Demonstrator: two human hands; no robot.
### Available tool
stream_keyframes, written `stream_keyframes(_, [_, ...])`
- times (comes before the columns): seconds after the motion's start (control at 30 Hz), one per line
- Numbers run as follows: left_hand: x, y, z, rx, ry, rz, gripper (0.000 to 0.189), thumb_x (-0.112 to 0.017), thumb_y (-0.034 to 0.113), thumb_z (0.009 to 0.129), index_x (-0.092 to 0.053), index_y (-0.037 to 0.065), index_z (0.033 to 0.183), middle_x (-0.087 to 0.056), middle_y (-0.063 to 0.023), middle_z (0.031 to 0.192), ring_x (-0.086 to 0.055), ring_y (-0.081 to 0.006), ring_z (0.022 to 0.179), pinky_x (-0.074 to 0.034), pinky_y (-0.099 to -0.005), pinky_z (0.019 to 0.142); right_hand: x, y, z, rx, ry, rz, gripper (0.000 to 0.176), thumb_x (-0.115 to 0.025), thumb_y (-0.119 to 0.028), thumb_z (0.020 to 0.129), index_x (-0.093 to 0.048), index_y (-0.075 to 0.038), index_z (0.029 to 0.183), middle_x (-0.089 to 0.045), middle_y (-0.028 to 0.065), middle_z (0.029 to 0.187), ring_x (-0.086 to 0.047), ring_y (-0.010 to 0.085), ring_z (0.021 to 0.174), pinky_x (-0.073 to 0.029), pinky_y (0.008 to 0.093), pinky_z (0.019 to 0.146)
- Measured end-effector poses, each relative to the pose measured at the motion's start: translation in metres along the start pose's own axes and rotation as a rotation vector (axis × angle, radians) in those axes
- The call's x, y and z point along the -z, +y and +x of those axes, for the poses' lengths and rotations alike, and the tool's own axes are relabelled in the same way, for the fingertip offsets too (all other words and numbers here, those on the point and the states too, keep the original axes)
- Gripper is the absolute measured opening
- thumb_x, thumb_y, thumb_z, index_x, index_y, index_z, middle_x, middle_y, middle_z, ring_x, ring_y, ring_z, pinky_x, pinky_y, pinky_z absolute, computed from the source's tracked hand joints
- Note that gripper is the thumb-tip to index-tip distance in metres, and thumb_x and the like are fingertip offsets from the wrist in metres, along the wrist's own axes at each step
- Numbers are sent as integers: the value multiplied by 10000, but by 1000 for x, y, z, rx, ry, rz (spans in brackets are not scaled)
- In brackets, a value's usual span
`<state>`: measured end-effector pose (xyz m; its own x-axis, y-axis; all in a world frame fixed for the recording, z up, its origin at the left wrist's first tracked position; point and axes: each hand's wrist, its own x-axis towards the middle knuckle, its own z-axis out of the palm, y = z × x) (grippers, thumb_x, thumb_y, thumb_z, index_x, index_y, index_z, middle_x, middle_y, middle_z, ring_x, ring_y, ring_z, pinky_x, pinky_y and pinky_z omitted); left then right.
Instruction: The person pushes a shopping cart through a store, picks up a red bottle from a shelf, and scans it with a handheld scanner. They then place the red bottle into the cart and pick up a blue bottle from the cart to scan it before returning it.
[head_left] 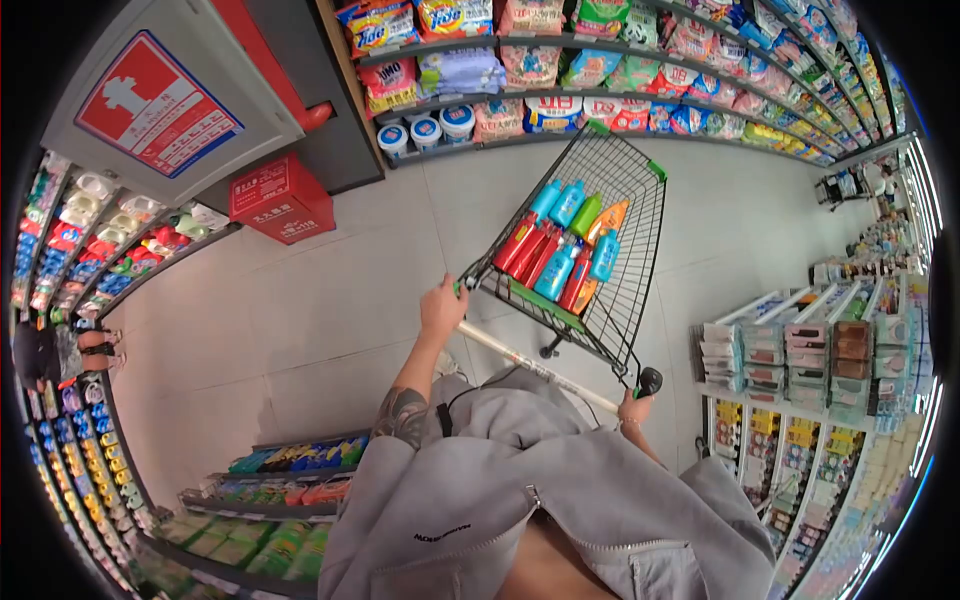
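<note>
My left hand [443, 308] is closed around the left end of the shopping cart handle [535, 366], arm stretched forward. At the handle's right end, my right hand [635, 408] grips it too, fingers partly hidden beside a black knob-like part. The wire shopping cart [547, 304] with green trim stands in front of me, angled up and right. Inside lie several bottles: red bottles [533, 252], light blue bottles [554, 274], a green bottle [587, 215] and orange bottles [607, 222].
Shelves of detergent bags [530, 60] curve along the far side. A red box [281, 200] stands on the floor below a fire hydrant cabinet [160, 105]. Display racks [800, 350] are on the right, low shelves [270, 490] at lower left. A person [60, 352] is at far left.
</note>
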<state>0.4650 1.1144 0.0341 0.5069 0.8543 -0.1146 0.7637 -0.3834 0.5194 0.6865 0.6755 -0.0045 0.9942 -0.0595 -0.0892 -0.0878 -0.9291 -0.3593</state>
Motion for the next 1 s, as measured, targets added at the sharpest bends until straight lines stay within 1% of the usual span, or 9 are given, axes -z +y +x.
stream_keyframes(0.1, [3,-14,45,-83,-42,56,260,-514,291,840,-552,45,917,-643,-171,730,-637,-355,682,-513,-451,623,-6,-25,-24,-53,1,42,495,-676,-325,739,-512,33,1039,-620,210,913,-616,358,813,-467,435,759])
stream_keyframes(0.2, [8,-15,78,-146,-40,84,235,-527,277,832,-549,51,893,-642,-159,723,-639,-344,671,-514,-443,612,-7,-54,-37,-217,-149,193,511,-678,-362,729,-533,27,1026,-617,206,920,-614,346,833,-463,433,766])
stream_keyframes(0.27, [7,-16,99,-184,-21,83,229,-532,272,827,-552,52,887,-642,-158,726,-638,-344,671,-514,-442,610,-38,-36,-36,-87,40,148,527,-673,-391,726,-547,28,1021,-606,200,925,-606,333,859,-458,430,774])
stream_keyframes(0.43, [-1,-3,146,-247,-27,72,217,-544,259,815,-567,53,879,-649,-152,750,-639,-338,684,-515,-436,618,-31,-81,-47,-260,20,69,487,-656,-333,757,-534,24,1065,-589,211,965,-587,351,895,-448,432,793])
stream_keyframes(0.5, [-2,6,165,-289,-51,96,237,-544,261,814,-572,43,903,-655,-144,771,-639,-333,699,-513,-430,631,-35,-92,-46,-227,47,44,549,-660,-312,780,-465,42,1152,-588,253,1007,-575,411,926,-442,448,817])
stream_keyframes(0.57, [-9,13,186,-315,-78,94,241,-541,261,818,-574,43,917,-656,-147,779,-639,-333,705,-511,-429,636,-40,-100,-38,-261,70,32,543,-656,-313,787,-459,44,1145,-589,265,995,-574,426,915,-442,455,803])
stream_keyframes(0.7, [-20,48,219,-331,-146,196,238,-520,266,836,-570,48,919,-653,-161,800,-633,-346,712,-502,-444,646,-39,-119,-11,-332,79,42,485,-640,-286,806,-465,43,1118,-600,263,949,-578,430,896,-445,454,791])
stream_keyframes(0.77, [-26,70,241,-348,-185,190,235,-511,273,846,-564,52,906,-653,-164,810,-631,-354,721,-497,-452,652,-42,-119,5,-288,116,60,475,-637,-268,810,-462,41,1126,-603,260,942,-582,428,888,-446,453,784])
stream_keyframes(1.0, [-38,149,300,-374,-398,262,253,-487,285,878,-502,33,888,-649,-160,794,-619,-387,748,-469,-482,670,-26,-166,60,-447,150,138,455,-624,-235,796,-449,46,1109,-610,272,869,-582,452,824,-459,464,737])
